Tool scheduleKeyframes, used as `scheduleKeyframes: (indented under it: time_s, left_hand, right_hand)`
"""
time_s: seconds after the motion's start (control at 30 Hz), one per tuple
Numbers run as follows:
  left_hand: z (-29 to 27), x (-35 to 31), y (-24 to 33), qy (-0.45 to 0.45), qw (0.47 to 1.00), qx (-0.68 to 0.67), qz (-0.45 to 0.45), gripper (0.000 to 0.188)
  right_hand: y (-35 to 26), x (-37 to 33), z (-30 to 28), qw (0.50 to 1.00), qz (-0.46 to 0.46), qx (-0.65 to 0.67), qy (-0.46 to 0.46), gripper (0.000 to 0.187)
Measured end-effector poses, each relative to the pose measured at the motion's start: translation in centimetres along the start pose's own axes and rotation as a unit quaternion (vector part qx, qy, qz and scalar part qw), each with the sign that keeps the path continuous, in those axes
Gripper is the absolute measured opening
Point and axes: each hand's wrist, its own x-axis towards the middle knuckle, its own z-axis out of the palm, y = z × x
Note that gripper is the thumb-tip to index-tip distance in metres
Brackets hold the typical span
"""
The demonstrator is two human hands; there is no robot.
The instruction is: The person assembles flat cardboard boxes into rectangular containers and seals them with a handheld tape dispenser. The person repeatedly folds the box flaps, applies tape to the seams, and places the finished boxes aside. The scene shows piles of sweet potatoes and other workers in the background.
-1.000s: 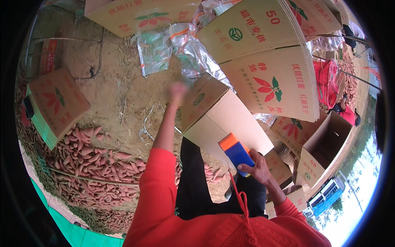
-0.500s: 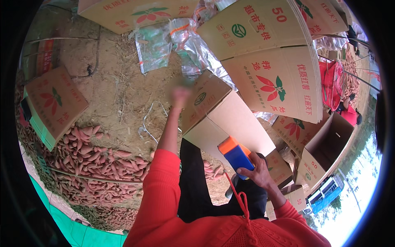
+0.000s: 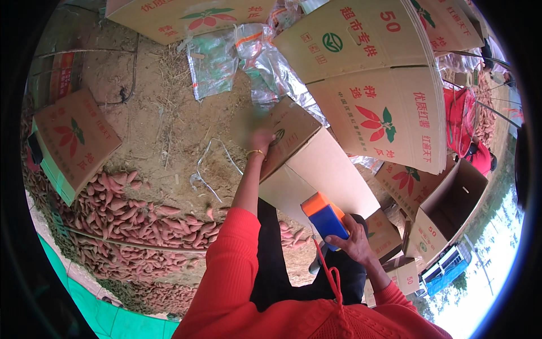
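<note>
A brown cardboard box [image 3: 333,169] stands in front of me, its plain pale face toward me and a printed side to the left. At that left side is my left hand [image 3: 262,140], touching or very close to the box; its fingers are blurred. A thin gold-coloured bracelet circles the wrist. My right hand [image 3: 355,242] grips a blue-and-orange block-shaped tool [image 3: 326,220] with the thumb on its blue face. The tool is held over the near right part of the box, above my dark trouser leg. Its exact kind does not show.
A stack of flattened cartons [image 3: 384,118] leans beyond the box at right. Sweet potatoes [image 3: 141,226] cover the ground at left near a bent white strap [image 3: 199,169]. Crumpled plastic sacks [image 3: 212,62] lie ahead. An open carton [image 3: 449,198] stands right.
My left hand has moved right and nearer, to the box's left side. The right hand still holds the blue-and-orange tool in almost the same place.
</note>
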Motion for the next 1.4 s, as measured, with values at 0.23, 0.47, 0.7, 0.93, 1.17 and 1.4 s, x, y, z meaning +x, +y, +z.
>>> scheduleKeyframes:
  time_s: [0.23,0.47,0.7,0.93,1.17,1.4]
  left_hand:
    - [-2.6,-1.2,8.0,-0.094,0.969,0.223,-0.046,0.055]
    - [0.8,-2.0,1.2,-0.167,0.984,0.026,0.054,0.064]
    - [1.1,-9.7,8.5,-0.019,0.967,0.130,0.220,0.073]
    - [2.4,-10.0,8.3,0.133,0.930,0.234,0.250,0.062]
    - [2.4,-9.6,7.8,0.142,0.912,0.299,0.242,0.062]
    - [3.1,-9.9,8.5,0.110,0.910,0.336,0.214,0.068]
  right_hand:
    - [2.3,-0.1,1.0,0.997,-0.037,-0.024,0.057,0.054]
    - [1.1,0.6,0.8,0.999,0.003,-0.039,0.004,0.055]
    - [1.0,0.6,1.1,0.995,-0.057,-0.037,0.075,0.054]
    - [4.0,0.5,1.0,0.995,-0.019,-0.059,0.081,0.054]
    - [11.8,-3.5,-0.2,0.992,0.064,-0.055,0.091,0.053]
    - [16.3,-2.6,2.3,0.983,0.121,-0.076,0.114,0.061]
